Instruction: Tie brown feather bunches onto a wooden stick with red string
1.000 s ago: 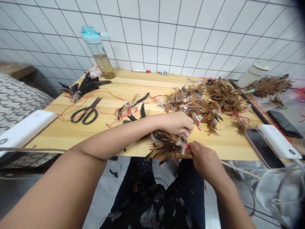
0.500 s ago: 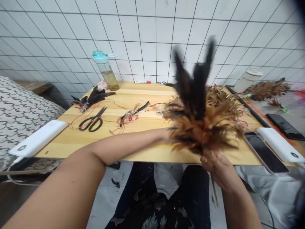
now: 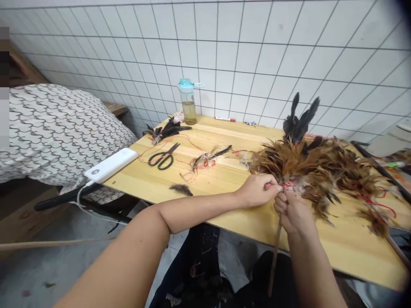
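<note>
Brown stick [image 3: 275, 263], top apparently hidden

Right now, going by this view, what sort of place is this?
Probably a small craft workspace for feather work: bundles of brown feathers and a pair of black scissors lie on a wooden table by a white tiled wall.

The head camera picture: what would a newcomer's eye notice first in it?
Probably the brown feather bundle topped with black plumes, right of centre, beyond the right hand, which grips a stick. Next come the black scissors, lying left of centre on the wooden table. Then the blue-lidded bottle, standing near the tiled wall.
</note>
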{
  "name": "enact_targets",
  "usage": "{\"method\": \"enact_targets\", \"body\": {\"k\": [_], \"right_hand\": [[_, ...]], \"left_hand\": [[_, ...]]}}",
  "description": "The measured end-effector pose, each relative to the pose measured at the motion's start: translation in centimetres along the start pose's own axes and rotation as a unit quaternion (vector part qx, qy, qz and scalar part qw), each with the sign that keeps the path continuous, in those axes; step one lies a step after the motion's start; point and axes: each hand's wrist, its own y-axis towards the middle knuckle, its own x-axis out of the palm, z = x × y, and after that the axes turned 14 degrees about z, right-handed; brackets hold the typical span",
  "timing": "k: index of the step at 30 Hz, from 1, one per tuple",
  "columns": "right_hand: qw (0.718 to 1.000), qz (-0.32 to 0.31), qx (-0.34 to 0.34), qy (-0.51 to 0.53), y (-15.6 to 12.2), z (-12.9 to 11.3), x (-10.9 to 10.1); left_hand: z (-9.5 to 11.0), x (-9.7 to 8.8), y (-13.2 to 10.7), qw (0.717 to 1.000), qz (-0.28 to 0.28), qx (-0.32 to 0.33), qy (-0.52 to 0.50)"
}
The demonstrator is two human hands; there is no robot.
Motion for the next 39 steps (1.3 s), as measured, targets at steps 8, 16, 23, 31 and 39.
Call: {"method": "enact_targets", "body": {"k": [8, 16, 23, 31, 39], "right_hand": [[0.991, -0.111, 0.032, -0.065, 5.3, -1.0, 5.1], [0.982, -0.134, 0.087, -0.102, 6.9, -1.8, 4.7], [0.990, -0.107, -0.043, -0.080, 7.5, -4.4, 2.4], [0.980, -0.147, -0.076, -0.110, 8.2, -4.7, 1.8], [0.980, -0.184, -0.052, -0.059, 8.5, -4.5, 2.3]], "left_hand": [[-3.2, -2.8, 2.2, 0.990, 0.118, 0.077, 0.025], [-5.4, -2.4, 2.8, 0.998, 0.065, -0.022, -0.002], [-6.2, -2.7, 3.0, 0.989, 0.042, -0.126, -0.071], [-4.6, -4.8, 3.7, 0.999, 0.029, -0.019, 0.010], [-5.4, -19.8, 0.7, 0.875, 0.217, -0.018, 0.433]]}}
